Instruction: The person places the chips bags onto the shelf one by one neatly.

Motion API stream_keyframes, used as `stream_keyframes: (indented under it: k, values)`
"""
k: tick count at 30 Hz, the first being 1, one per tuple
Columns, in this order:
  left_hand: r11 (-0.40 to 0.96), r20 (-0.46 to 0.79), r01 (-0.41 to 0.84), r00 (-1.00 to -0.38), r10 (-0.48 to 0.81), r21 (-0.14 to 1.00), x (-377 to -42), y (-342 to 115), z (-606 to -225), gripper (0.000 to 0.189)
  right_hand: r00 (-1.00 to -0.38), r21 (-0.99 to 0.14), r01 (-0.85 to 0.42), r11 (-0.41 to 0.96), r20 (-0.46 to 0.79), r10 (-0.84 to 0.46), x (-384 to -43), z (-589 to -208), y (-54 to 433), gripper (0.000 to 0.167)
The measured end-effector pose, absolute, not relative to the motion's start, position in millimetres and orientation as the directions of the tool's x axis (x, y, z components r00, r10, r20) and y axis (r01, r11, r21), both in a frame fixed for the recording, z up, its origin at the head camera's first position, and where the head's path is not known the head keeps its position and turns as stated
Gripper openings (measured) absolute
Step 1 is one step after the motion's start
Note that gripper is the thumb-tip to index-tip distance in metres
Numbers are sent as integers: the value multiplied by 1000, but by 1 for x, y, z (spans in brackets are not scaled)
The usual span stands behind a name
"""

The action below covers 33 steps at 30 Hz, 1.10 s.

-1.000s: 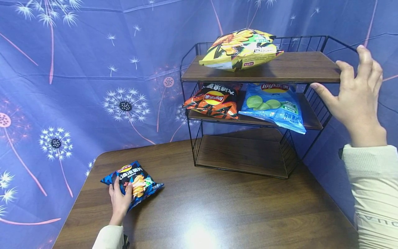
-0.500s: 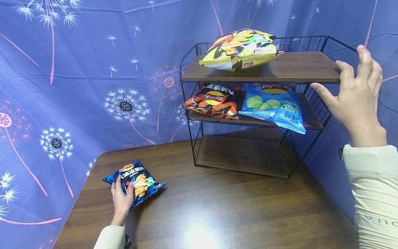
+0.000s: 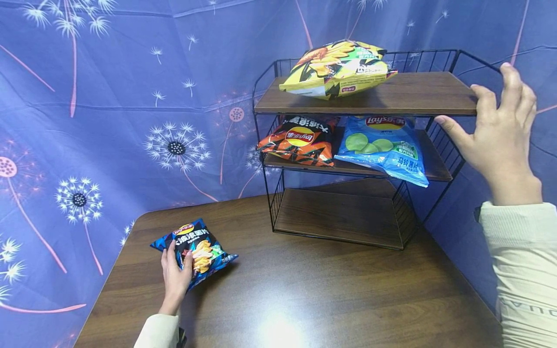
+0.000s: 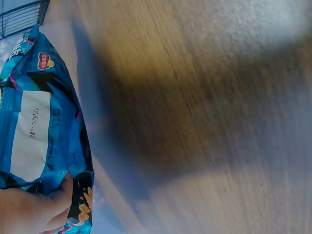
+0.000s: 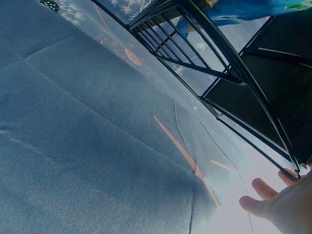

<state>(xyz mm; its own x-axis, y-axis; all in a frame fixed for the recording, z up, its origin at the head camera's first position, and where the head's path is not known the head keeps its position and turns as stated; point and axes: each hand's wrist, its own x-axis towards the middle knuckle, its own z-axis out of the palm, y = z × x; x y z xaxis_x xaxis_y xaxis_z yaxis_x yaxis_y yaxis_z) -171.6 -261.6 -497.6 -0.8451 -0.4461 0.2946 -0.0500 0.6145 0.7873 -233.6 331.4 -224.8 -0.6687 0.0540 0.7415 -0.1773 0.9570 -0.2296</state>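
My left hand (image 3: 175,279) grips a blue-and-black bag of potato chips (image 3: 203,244) by its near left side, over the left part of the table. In the left wrist view the bag's blue back (image 4: 59,124) with a white label shows, and a shadow lies on the wood beside it. My right hand (image 3: 500,137) touches the right upper corner of a black wire rack (image 3: 365,114), fingers spread and lightly bent. The right wrist view shows those fingers (image 5: 264,189) at the rack's rail; the palm side's exact contact is hidden.
A yellow chip bag (image 3: 335,72) lies on the top shelf. An orange-black chip bag (image 3: 300,152) and a light blue chip bag (image 3: 378,145) share the middle shelf, the blue one overhanging its front edge. Below is the bottom shelf (image 3: 339,217). A patterned blue curtain (image 3: 130,121) hangs behind.
My left hand and the blue-and-black chip bag have moved slightly right and away from me, and the bag's face has tilted more into view. My right hand and the rack stay put.
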Motion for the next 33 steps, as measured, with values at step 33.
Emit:
stream_keyframes:
  k: [33]
  values:
    - [652, 399, 192, -899, -184, 733, -169, -199, -498, 58, -640, -221, -210, 952, 767, 36, -234, -225, 332, 94]
